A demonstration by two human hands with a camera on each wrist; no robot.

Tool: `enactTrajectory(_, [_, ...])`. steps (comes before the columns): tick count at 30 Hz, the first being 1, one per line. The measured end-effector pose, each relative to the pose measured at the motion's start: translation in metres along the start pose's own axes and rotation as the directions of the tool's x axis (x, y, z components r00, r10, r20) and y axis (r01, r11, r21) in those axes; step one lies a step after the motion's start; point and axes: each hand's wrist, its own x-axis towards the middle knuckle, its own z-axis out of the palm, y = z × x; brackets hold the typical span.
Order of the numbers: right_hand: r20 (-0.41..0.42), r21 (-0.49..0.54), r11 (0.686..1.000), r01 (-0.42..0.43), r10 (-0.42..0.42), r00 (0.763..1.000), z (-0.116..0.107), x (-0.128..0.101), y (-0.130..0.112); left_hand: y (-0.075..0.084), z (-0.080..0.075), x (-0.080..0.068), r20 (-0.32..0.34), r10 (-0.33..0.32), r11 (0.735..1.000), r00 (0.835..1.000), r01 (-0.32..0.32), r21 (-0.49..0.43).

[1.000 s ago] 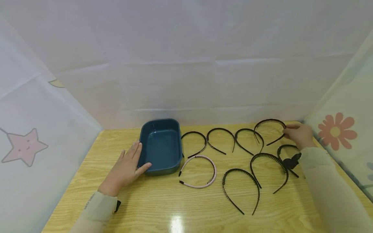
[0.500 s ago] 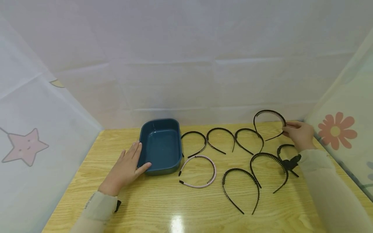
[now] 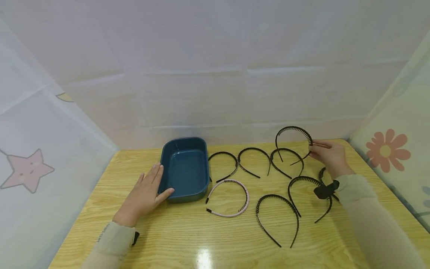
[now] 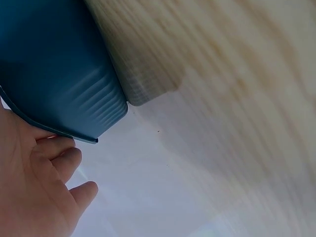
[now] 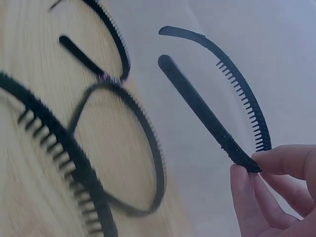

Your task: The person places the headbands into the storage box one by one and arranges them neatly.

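In the head view my right hand (image 3: 330, 155) pinches the right side of a black toothed headband (image 3: 293, 127) between thumb and fingers. The band is raised, overlapping a lying black headband (image 3: 287, 150) in the picture. Close up in the right wrist view, the held headband (image 5: 195, 101) has its two ends pointing away from the fingers (image 5: 286, 160). My left hand (image 3: 144, 196) rests with extended fingers along the left side of a dark blue rectangular container (image 3: 188, 198). Its fingers (image 4: 66, 158) touch the container's rim in the left wrist view.
Several black headbands lie on the wooden table (image 3: 174, 235), two of them by the back (image 3: 254, 149). A pink headband (image 3: 248, 201) lies right of the container. One black headband (image 3: 322, 173) is partly hidden by the right wrist. White sheets (image 3: 215, 93) enclose the table.
My right hand lifted the black headband off the table at the back right and carried it to the left. My left hand stays at the container.
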Motion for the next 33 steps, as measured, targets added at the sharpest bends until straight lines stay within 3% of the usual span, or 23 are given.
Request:
enactTrajectory(17, [0.131, -0.067, 0.998, 0.003, 0.006, 0.991, 0.051, -0.009, 0.001, 0.001, 0.0, 0.0, -0.035, 0.028, 1.0, 0.999, -0.028, 0.014])
enactTrajectory(24, [0.161, -0.118, 0.993, -0.009, 0.029, 0.986, 0.074, -0.013, 0.005, 0.0, -0.001, 0.001, -0.006, 0.016, 1.0, 1.0, -0.016, 0.017])
enactTrajectory(33, [0.2, -0.101, 0.995, 0.012, 0.008, 0.98, 0.102, -0.018, 0.01, 0.0, -0.003, 0.0, 0.002, 0.012, 1.0, 1.0, -0.012, 0.016])
